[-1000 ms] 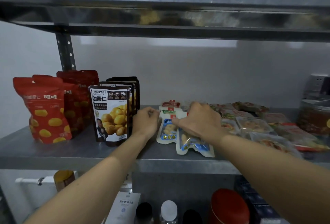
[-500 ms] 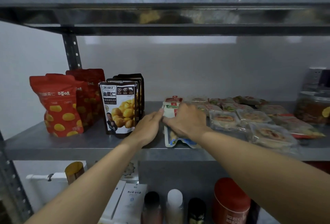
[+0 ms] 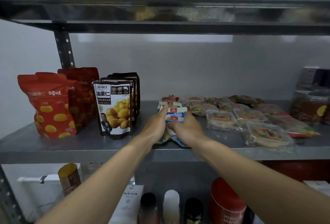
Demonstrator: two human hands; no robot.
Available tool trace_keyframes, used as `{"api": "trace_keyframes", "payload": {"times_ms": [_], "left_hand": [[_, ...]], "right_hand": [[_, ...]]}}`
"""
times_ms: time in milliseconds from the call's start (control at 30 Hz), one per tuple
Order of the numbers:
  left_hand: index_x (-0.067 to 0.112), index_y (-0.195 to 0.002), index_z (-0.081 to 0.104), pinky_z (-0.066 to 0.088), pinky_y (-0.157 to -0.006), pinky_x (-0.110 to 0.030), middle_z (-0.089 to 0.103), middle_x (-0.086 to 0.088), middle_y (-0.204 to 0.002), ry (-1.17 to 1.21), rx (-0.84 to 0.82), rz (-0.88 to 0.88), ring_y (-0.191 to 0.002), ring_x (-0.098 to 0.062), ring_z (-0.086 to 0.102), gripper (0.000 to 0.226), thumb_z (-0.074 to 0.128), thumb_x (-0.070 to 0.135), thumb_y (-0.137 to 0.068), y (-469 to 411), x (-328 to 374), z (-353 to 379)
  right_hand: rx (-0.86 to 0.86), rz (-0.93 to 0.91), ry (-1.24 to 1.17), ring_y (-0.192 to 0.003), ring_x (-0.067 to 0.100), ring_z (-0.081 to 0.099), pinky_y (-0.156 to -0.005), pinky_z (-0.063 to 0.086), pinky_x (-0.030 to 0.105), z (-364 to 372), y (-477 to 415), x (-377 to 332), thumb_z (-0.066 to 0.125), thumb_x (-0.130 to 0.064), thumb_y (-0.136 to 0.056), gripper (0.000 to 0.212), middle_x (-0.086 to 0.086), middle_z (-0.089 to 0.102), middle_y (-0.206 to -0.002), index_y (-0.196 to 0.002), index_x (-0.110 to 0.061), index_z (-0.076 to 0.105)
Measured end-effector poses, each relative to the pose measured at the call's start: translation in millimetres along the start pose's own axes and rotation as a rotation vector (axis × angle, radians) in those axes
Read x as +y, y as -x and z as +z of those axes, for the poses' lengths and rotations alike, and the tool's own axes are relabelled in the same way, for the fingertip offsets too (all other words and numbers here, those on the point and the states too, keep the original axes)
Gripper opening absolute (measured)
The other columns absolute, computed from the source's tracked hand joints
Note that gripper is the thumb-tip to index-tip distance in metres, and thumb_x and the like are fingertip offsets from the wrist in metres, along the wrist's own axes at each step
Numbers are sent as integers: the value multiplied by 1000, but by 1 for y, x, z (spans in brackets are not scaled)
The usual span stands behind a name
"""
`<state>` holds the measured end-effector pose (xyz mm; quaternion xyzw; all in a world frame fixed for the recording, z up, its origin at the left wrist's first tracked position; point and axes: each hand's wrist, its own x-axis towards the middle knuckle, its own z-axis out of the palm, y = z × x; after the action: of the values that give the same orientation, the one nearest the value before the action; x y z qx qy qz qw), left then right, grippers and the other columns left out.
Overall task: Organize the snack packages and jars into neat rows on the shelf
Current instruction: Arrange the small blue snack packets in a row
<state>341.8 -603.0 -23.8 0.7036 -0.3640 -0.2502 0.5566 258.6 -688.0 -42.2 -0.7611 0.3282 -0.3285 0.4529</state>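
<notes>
We grip the small white packets (image 3: 174,116) on the shelf (image 3: 53,145), left hand (image 3: 155,127) and right hand (image 3: 187,130) both curled round them.

Seen from a head-worn camera: two bare forearms, long and slim, widening toward the lower edge of the frame. Uncovered all the way down to the left hand (image 3: 155,125) and the right hand (image 3: 187,129). Fingers (image 3: 165,108) bare too, thumbnail cut short.

Below — three bottles (image 3: 171,204) beside a red tin (image 3: 226,204).
</notes>
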Motion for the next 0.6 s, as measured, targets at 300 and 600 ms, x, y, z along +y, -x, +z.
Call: {"api": "trace_keyframes", "payload": {"times_ms": [300, 600], "left_hand": [[9, -141, 43, 46, -52, -17, 65, -4, -121, 290, 41, -104, -114, -22, 59, 54, 32, 44, -102, 7, 26, 1], [9, -125, 56, 46, -40, -9, 55, 1, -116, 324, 45, -51, -53, 0, 61, 59, 22, 51, -101, -15, 15, 6]], "right_hand": [[73, 121, -71, -93, 17, 66, -87, 53, 36, -8, -24, 1, 66, -35, -88, 29, -6, 68, -100, -110, -21, 55], [2, 57, -32, -92, 13, 64, -75, 50, 28, 7, -35, 5, 59, -24, -93, 22, -3, 68, -106, -115, -20, 60]]}}
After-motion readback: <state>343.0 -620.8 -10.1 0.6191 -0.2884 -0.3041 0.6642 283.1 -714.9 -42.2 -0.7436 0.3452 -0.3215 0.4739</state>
